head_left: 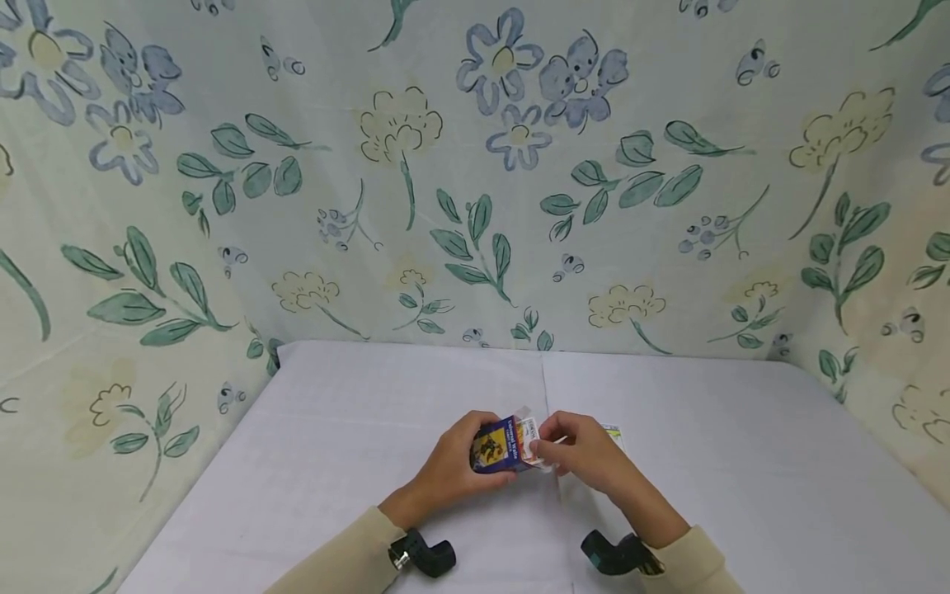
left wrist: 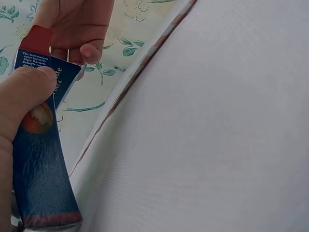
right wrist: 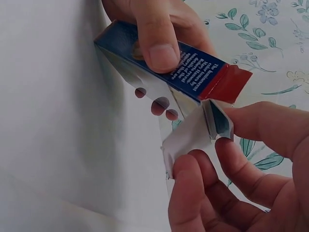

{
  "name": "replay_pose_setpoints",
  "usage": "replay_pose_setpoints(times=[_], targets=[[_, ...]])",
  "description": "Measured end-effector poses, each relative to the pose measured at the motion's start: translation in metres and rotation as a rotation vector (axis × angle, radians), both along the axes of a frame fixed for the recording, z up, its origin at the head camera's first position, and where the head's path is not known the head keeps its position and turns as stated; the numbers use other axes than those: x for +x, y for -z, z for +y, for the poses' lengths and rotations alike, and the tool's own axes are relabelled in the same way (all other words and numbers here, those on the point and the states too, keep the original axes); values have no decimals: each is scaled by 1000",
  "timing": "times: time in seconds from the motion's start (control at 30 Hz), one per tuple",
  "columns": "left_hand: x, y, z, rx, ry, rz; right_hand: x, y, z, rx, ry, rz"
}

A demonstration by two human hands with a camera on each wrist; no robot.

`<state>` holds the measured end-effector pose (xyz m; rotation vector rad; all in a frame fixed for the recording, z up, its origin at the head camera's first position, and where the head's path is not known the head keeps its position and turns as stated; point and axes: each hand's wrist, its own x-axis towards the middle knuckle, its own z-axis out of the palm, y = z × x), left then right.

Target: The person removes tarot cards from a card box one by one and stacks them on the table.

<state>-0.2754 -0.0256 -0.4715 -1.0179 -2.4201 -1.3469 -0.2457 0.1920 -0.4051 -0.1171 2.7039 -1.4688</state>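
My left hand (head_left: 449, 464) grips a dark blue card box (head_left: 491, 448) printed "Universal Waite", held tilted above the table with its end toward my right hand. In the right wrist view, the box's end is open, with a red side tab (right wrist: 231, 83) sticking out and a white-lined lid flap (right wrist: 188, 137) folded away. My right hand (head_left: 586, 450) pinches that flap between its fingertips. The left thumb (left wrist: 34, 89) presses on the box's narrow side in the left wrist view. What lies inside the box cannot be made out.
Behind the right hand lies a flat, pale item with a coloured edge (head_left: 613, 431), mostly hidden. A white cloth covers the table (head_left: 386, 388), with a crease running down its middle. Flowered fabric (head_left: 475, 206) hangs around the back and sides.
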Motion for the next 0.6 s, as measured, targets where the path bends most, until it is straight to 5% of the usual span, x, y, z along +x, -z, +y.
replay_pose_setpoints(times=[0.33, 0.6], targets=[[0, -2, 0, -8, -21, -12, -2, -6, 5, -29, 3, 7], [-1, 0, 1, 5, -25, 5, 1, -12, 11, -99, 48, -68]])
